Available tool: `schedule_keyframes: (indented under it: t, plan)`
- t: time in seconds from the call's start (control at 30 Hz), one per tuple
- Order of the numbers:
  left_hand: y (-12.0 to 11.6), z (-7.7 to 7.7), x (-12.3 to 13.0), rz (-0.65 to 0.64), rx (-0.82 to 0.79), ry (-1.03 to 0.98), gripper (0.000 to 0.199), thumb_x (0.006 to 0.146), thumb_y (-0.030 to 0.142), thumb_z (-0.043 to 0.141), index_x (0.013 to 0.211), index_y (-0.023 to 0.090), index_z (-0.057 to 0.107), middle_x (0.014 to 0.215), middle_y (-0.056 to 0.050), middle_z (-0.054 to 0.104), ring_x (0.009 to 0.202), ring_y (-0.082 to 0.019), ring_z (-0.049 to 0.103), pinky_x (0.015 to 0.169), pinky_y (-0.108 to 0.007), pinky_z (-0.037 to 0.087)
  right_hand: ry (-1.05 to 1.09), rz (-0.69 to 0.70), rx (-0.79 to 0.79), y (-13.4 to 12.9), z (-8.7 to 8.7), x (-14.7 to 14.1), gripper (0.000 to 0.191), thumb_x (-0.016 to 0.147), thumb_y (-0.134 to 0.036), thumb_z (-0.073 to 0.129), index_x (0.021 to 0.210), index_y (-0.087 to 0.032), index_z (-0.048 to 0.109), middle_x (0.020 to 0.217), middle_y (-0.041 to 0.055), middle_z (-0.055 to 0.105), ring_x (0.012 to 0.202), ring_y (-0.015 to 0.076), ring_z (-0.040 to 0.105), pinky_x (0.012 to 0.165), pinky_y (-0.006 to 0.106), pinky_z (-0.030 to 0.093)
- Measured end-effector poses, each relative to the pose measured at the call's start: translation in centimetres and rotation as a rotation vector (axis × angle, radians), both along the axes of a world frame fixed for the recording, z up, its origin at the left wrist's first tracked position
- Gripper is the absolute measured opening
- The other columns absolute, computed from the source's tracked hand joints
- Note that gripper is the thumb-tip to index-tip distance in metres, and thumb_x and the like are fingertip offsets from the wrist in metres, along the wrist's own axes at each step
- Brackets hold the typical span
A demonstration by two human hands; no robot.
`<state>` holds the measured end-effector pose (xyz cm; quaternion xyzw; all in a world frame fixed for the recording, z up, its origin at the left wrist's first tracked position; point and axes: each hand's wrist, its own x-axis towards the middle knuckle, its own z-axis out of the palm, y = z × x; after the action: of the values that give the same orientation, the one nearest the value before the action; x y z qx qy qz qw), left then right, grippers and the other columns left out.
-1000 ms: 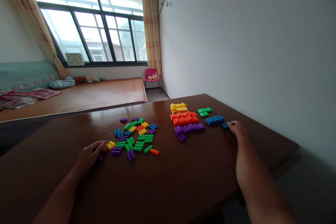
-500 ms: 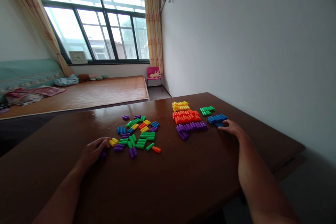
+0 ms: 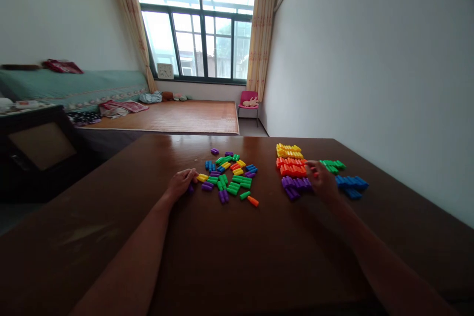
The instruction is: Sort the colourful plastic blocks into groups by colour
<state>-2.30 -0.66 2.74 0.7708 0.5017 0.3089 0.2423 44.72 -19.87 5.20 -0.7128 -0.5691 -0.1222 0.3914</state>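
Observation:
My left hand [image 3: 182, 182] rests on the table at the left of a loose cluster of small plastic pieces, fingers loosely bent and apart. Its fingertips reach the end of a yellow piece [image 3: 202, 177], and a purple piece [image 3: 190, 188] lies partly under the hand. Over the right ends of the orange row [image 3: 292, 170] and purple row [image 3: 295, 184] is my right hand [image 3: 321, 180], slightly blurred. Orange shows between its parted fingers, and I see nothing held there. To its right lie blue pieces [image 3: 351, 182] and green pieces [image 3: 335, 164].
Yellow rows [image 3: 289, 151] lie behind the orange ones. In the cluster are green pieces [image 3: 234, 187], with an orange piece [image 3: 253, 201] at its near edge. Beyond the brown table [image 3: 229, 256] are a bed [image 3: 200, 113] and a pink chair [image 3: 249, 96]; a wall stands right.
My right hand has left the blue pieces and moved left to the orange and purple rows. My left hand stays by the yellow piece. The camera view has turned left.

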Motion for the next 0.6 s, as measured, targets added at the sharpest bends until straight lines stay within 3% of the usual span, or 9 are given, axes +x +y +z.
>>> schedule_keyframes:
  t: [0.07,0.13,0.23,0.33,0.43,0.6]
  plan:
    - [0.1,-0.2,0.0,-0.006,0.001,-0.01,0.055,0.085,0.062,0.034,0.077,0.021,0.069,0.077,-0.003,0.073,0.072,-0.019,0.065,0.072,-0.028,0.047,-0.053,0.275,-0.21,2.9,0.2,-5.1,0.03,0.09,-0.037,0.048,0.111,-0.021,0.061,0.113,0.0095,0.065,0.086,0.0206,0.064,0.082,0.033,0.049]
    - [0.0,-0.3,0.0,-0.004,0.005,-0.021,0.053,0.085,0.061,0.035,0.077,0.022,0.069,0.077,-0.003,0.073,0.071,-0.019,0.065,0.071,-0.028,0.047,-0.095,0.385,-0.351,5.8,0.1,-8.9,0.03,0.09,-0.035,0.05,0.115,-0.022,0.06,0.119,0.0091,0.063,0.096,0.0213,0.063,0.086,0.032,0.048]
    - [0.0,-0.4,0.0,-0.002,0.006,-0.021,0.05,0.085,0.059,0.036,0.075,0.022,0.069,0.079,-0.003,0.074,0.072,-0.02,0.065,0.071,-0.028,0.046,-0.134,0.28,-0.521,10.1,-0.3,-12.1,0.035,0.091,-0.041,0.051,0.115,-0.017,0.06,0.117,0.014,0.063,0.105,0.0237,0.061,0.088,0.032,0.047]
    - [-0.1,-0.4,0.0,-0.001,-0.006,-0.005,0.049,0.085,0.057,0.036,0.074,0.022,0.068,0.081,-0.003,0.074,0.077,-0.02,0.066,0.076,-0.029,0.047,-0.096,0.104,-0.646,13.3,-0.8,-13.0,0.041,0.086,-0.051,0.056,0.105,-0.015,0.063,0.109,0.0168,0.066,0.101,0.0264,0.063,0.081,0.034,0.048]
    - [-0.1,-0.3,0.0,0.005,-0.001,0.01,0.048,0.086,0.056,0.036,0.074,0.022,0.068,0.079,-0.003,0.073,0.077,-0.02,0.066,0.076,-0.028,0.046,0.115,0.213,-0.616,15.0,-1.6,-13.1,0.037,0.075,-0.046,0.07,0.097,-0.017,0.064,0.098,0.0098,0.069,0.09,0.0228,0.066,0.074,0.03,0.049]
    - [-0.1,-0.3,0.2,0.023,0.002,0.033,0.047,0.086,0.054,0.036,0.078,0.022,0.069,0.076,-0.002,0.072,0.067,-0.018,0.063,0.066,-0.027,0.044,0.518,0.429,-0.331,14.9,-1.9,-13.6,0.034,0.062,-0.029,0.078,0.087,-0.018,0.058,0.085,0.002,0.068,0.08,0.0176,0.065,0.071,0.029,0.052]
